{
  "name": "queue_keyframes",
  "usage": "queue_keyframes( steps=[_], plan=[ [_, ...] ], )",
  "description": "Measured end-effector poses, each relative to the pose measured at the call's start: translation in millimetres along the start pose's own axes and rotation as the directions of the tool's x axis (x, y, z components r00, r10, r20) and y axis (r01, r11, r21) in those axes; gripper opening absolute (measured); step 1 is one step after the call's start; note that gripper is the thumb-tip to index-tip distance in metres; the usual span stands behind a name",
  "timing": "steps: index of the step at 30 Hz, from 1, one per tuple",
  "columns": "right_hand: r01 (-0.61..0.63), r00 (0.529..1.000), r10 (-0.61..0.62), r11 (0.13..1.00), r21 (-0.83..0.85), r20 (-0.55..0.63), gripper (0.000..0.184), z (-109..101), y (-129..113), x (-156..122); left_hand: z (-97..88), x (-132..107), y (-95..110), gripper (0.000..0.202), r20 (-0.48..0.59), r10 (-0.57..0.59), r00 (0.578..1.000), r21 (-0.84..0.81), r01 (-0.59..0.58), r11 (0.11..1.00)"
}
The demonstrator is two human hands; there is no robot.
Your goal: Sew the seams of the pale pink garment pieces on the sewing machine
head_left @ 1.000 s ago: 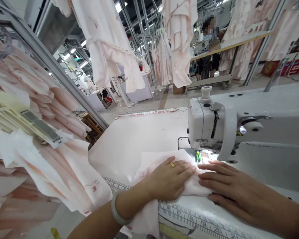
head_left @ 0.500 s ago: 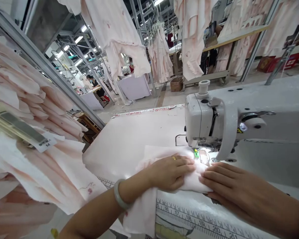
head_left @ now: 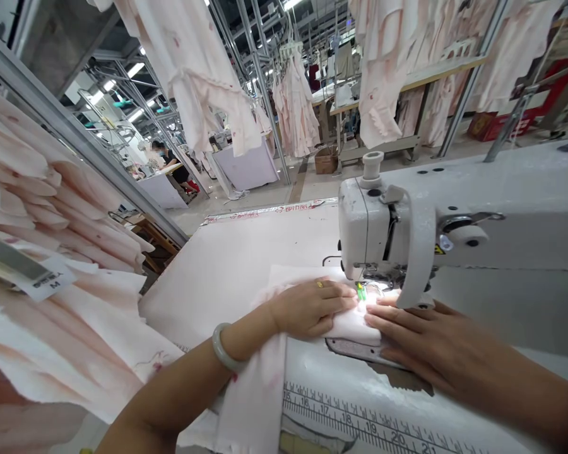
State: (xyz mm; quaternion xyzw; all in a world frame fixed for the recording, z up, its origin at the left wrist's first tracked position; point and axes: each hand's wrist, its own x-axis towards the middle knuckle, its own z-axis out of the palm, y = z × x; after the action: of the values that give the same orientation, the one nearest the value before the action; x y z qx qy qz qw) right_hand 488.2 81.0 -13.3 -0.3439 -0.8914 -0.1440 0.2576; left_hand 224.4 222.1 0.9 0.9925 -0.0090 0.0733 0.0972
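A pale pink fabric piece (head_left: 345, 325) lies on the sewing table under the head of a white sewing machine (head_left: 407, 233). My left hand (head_left: 312, 306), with a ring and a pale bangle on the wrist, presses flat on the fabric just left of the needle area (head_left: 362, 290). My right hand (head_left: 407, 334) lies flat with fingers stretched out on the fabric's right side, fingertips near the lit needle plate. Part of the fabric hangs over the table's front edge (head_left: 255, 403).
A stack of pink cut pieces (head_left: 52, 271) with a size tag fills the left. A printed ruler (head_left: 360, 422) runs along the table front. Pink garments (head_left: 194, 82) hang from rails overhead. Another person sits at a far station (head_left: 163, 157).
Both hands have slid the fabric forward toward the needle, away from me. The metal plate in front of the needle now shows below the fabric. The camera has shifted slightly right.
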Motion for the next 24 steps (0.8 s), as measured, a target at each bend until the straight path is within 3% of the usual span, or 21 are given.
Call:
queue_keyframes(
  steps=[10,16,20,24],
  plan=[
    [-0.056,0.998,0.057,0.998,0.029,-0.039,0.036,0.6,5.3,-3.3,-2.1,3.4,1.9,0.048,0.001,-0.013,1.0,0.046,0.013,0.999],
    [-0.087,0.996,0.09,0.992,0.09,-0.026,0.03,1.2,8.7,-7.0,-13.4,5.2,29.4,0.041,0.042,-0.135,0.99,0.201,0.124,0.972],
    [-0.091,0.995,0.096,0.991,0.098,-0.041,0.035,-0.2,8.8,-7.6,-3.6,1.8,44.8,0.045,0.019,-0.134,0.991,0.149,0.129,0.98],
    [-0.119,0.992,0.125,0.985,0.121,-0.037,0.031,4.6,11.9,-12.6,7.9,1.1,34.7,0.044,0.003,-0.123,0.992,0.088,0.123,0.989]
  ],
)
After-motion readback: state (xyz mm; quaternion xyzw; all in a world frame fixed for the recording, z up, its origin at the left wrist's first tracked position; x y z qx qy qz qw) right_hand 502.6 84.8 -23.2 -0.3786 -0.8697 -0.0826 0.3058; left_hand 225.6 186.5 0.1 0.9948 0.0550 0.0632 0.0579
